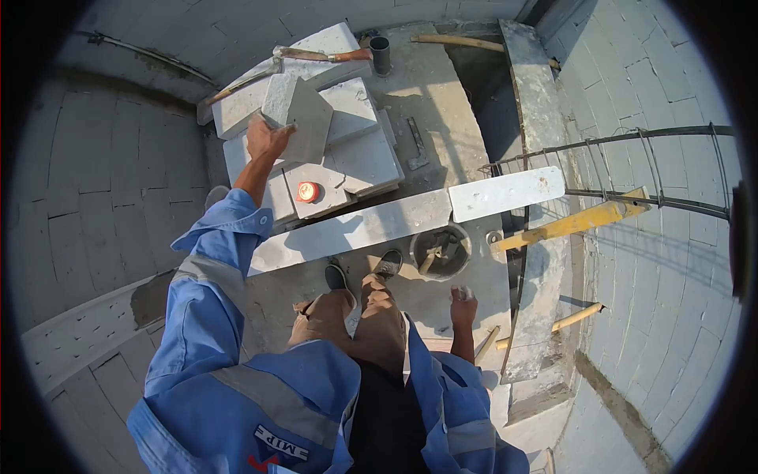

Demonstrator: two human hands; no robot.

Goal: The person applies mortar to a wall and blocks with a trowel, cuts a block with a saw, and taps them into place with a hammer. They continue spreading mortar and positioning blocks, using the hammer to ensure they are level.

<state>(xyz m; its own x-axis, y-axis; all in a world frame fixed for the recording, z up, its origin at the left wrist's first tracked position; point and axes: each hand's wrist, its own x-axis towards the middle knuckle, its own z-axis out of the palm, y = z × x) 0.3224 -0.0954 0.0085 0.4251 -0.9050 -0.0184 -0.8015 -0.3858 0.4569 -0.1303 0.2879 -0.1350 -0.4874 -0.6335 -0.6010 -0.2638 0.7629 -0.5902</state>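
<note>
My left hand is closed on the edge of a grey-white concrete block, tilted over a pile of similar blocks. A red and white tape measure lies on the pile, just below that hand. My right hand hangs low at my side with its fingers curled in; I cannot tell what, if anything, is inside them. Near it stands a round black bucket with tools in it. A row of long blocks runs between my feet and the pile.
A hammer rests on the pile beside a dark pipe piece. A metal square lies on the floor. To the right are a yellow level, a rebar cage and a dark floor opening. Block walls surround me.
</note>
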